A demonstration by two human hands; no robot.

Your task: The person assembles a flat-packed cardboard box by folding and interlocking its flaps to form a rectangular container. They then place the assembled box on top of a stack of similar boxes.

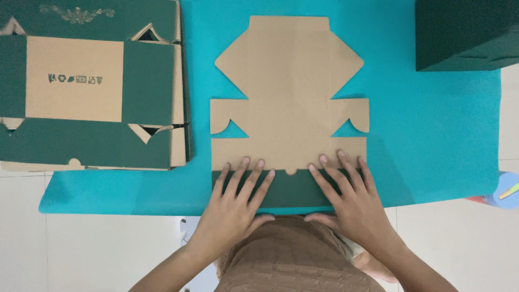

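Observation:
A flat die-cut cardboard box blank (289,86) lies brown side up on a teal mat (432,135). Its near flap (292,189) is folded over toward the middle and shows its dark green outer face. My left hand (238,203) presses flat on the left part of this green flap, fingers spread, fingertips reaching the brown panel. My right hand (348,197) presses flat on the right part of the flap in the same way. Neither hand grips anything.
A stack of flat green-and-brown box blanks (92,86) lies at the left, partly on the mat. A dark green assembled box (467,32) stands at the top right corner. A blue round object (508,192) sits at the right edge. White tiled floor surrounds the mat.

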